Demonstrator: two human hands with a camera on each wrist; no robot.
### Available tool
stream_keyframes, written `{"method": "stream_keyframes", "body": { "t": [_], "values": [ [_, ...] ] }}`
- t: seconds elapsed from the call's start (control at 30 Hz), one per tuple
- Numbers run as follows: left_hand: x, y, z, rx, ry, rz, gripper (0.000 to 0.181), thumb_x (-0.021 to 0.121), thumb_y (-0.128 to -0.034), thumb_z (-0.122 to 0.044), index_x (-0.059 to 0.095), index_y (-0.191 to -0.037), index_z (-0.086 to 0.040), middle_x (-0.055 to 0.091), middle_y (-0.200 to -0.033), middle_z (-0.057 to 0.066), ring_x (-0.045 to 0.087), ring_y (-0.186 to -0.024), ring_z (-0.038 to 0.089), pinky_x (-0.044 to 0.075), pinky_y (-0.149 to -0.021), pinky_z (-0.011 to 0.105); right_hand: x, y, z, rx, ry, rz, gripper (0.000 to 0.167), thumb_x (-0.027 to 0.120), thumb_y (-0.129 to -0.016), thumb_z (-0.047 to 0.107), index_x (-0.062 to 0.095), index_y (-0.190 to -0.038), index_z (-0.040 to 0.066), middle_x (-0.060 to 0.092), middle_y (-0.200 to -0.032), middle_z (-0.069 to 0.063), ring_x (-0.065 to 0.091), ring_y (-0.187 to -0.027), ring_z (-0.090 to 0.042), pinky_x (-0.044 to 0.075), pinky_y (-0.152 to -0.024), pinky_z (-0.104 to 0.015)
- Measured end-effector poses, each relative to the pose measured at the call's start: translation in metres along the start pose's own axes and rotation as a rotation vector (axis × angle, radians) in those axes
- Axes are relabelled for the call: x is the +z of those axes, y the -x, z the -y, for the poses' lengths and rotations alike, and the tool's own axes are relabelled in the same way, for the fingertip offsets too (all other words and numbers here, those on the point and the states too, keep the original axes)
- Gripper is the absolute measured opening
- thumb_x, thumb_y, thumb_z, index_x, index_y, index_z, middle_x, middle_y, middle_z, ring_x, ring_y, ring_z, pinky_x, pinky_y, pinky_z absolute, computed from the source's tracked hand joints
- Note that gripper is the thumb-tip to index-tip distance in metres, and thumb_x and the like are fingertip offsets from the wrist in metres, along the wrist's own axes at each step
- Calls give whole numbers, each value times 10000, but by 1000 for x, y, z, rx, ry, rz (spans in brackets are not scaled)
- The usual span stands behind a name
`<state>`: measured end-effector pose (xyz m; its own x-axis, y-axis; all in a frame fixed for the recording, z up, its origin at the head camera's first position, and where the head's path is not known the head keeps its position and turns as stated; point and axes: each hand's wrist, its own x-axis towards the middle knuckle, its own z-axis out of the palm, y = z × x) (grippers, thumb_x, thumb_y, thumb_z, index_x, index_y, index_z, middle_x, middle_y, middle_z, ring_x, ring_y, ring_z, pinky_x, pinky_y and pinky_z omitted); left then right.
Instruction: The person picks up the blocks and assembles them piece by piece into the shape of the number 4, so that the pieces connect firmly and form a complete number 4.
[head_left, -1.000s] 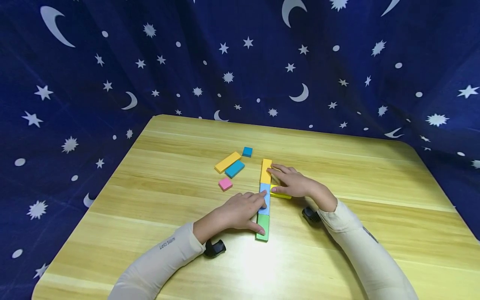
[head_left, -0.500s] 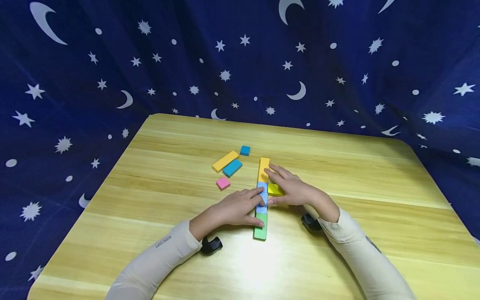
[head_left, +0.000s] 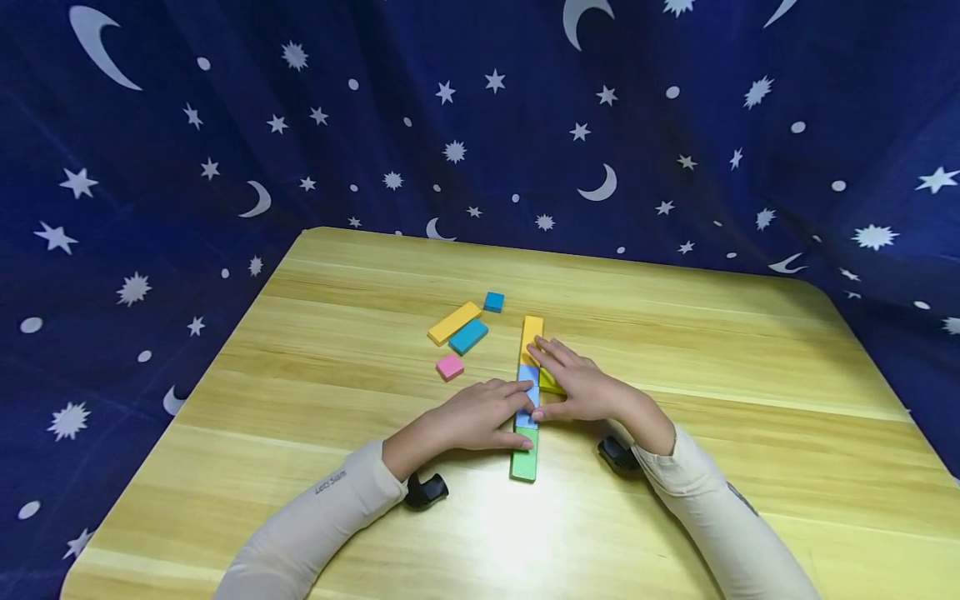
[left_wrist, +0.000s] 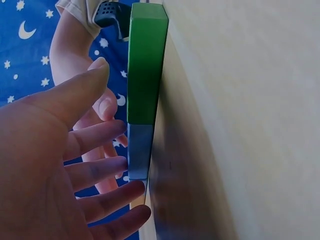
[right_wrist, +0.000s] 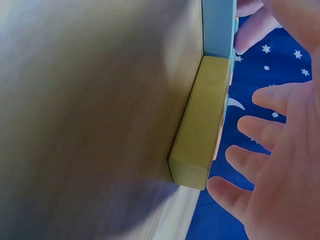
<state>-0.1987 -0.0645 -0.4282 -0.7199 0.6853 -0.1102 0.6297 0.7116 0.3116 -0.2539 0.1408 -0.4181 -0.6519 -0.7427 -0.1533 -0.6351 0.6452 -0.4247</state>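
Observation:
A straight row of flat blocks lies in the head view: an orange block (head_left: 532, 329) at the far end, two light blue blocks (head_left: 528, 372) in the middle and a green block (head_left: 523, 468) nearest me. A yellow block (head_left: 551, 382) branches off to the right beside the light blue ones. My left hand (head_left: 480, 419) rests over the row from the left, fingertips at the light blue blocks and thumb at the green one. From the right, my right hand (head_left: 583, 390) hovers over the yellow block (right_wrist: 201, 117) and partly hides it, thumb beside the light blue, fingers spread near the orange.
Left of the row lie loose blocks: another orange block (head_left: 454, 323), a blue block (head_left: 468, 336), a small blue block (head_left: 493, 302) and a pink block (head_left: 450, 367). The wooden table (head_left: 675, 333) ends at a dark blue star-patterned curtain (head_left: 480, 125).
My right hand has shifted toward me and left; its thumb has left the yellow block for the side of the light blue. My left thumb has slid slightly away from me on the green block.

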Motion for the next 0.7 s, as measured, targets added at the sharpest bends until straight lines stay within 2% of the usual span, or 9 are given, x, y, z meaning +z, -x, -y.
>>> {"method": "stream_keyframes", "body": {
  "t": [0.37,0.7],
  "values": [
    [-1,-3,0,-1,15,-7,540,521,-859,-524,473,-1264,-171,346,-1458,58,366,-1313,213,307,-1062,364,4,4,5,-9,4,-5,992,676,-748,503,146,-1454,51,106,-1515,-197,105,-1375,-412,220,-993,-639],
    [1,-2,1,11,33,-19,589,519,-862,-520,422,-1317,-157,354,-1454,45,365,-1313,214,302,-1065,362,8,4,10,-3,3,6,1064,691,-717,522,99,-1457,38,92,-1511,-216,86,-1380,-407,179,-1027,-609]
  ]
}}
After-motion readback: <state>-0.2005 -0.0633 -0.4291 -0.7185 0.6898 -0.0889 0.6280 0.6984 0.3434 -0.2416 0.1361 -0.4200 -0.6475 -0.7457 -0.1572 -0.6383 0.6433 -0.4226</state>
